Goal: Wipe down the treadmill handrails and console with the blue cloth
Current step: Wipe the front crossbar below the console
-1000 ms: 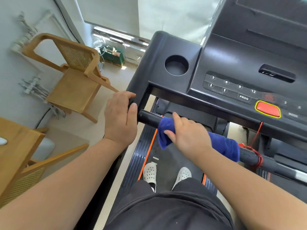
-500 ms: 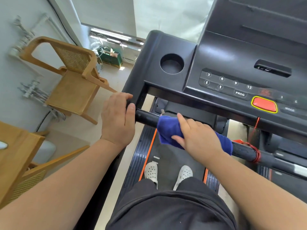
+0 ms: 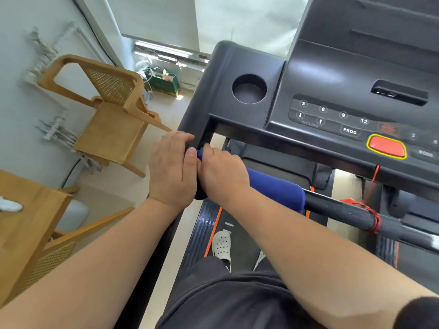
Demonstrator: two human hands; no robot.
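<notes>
Slid left since a moment ago, right hand (image 3: 223, 172) curls tight round the cloth (image 3: 278, 188) wrapped on the handrail (image 3: 337, 210), at its left end, touching left hand (image 3: 171, 169), whose fingers clasp the console's (image 3: 320, 74) near-left corner.

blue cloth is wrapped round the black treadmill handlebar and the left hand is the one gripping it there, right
Not quite. The head view shows the right hand gripping the blue cloth round the black treadmill handlebar; the left hand holds the black frame beside it.
</notes>
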